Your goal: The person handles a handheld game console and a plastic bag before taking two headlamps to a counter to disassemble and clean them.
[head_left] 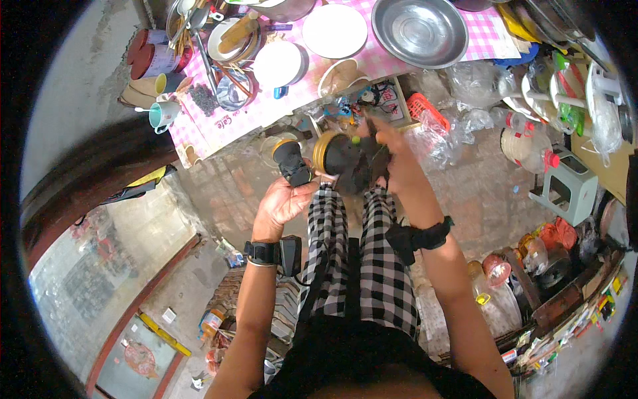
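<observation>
My left hand (282,203) is turned palm up, its fingers closed around the lower end of a small black piece with a yellow rim (290,161). Beside it, above my knees, is a larger black round-bodied thing with a ribbed yellow ring (330,154). My right hand (393,149) grips that larger thing from its right side. Motion blurs the right fingers and the dark parts near them. The two black-and-yellow pieces lie close together but look apart; their exact kind does not show.
Ahead stands a table with a pink checked cloth (226,130), bearing a metal basin (420,30), white plates (334,31) and a teal mug (161,114). Below it are a red basket (425,110) and plastic bags. A grey-green stool (568,186) stands right, near a large plastic bottle (525,147).
</observation>
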Tool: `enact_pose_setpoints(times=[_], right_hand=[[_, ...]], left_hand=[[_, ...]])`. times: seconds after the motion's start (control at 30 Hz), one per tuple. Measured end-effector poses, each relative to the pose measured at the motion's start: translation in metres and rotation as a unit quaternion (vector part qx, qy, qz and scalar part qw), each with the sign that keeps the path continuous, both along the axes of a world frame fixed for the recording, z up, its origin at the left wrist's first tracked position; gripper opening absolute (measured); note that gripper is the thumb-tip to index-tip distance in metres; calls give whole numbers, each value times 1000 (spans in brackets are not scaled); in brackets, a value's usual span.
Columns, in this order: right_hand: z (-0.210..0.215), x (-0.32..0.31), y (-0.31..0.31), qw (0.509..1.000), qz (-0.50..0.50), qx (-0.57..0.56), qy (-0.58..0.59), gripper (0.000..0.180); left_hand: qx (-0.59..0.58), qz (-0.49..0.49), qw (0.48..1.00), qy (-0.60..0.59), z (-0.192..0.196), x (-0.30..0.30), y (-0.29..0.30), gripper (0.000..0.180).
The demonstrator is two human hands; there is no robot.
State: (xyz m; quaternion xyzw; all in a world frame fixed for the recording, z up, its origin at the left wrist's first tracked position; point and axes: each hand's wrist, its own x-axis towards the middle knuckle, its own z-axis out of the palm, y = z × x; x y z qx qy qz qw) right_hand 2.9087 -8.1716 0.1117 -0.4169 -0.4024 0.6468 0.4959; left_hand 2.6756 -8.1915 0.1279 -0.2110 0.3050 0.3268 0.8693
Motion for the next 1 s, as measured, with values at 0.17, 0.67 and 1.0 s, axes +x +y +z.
enact_pose_setpoints(times=[0.17, 0.67, 1.0], right_hand=[[24, -2, 38, 917, -7, -247, 313, 46], [73, -3, 46, 979, 54, -73, 181, 31], [72, 9, 26, 968, 116, -105, 197, 30]], left_hand=[[-48, -33, 997, -43, -16, -4, -5, 22], [-122, 99, 984, -82, -21, 15, -5, 32], [-253, 218, 942, 36, -21, 23, -8, 41]])
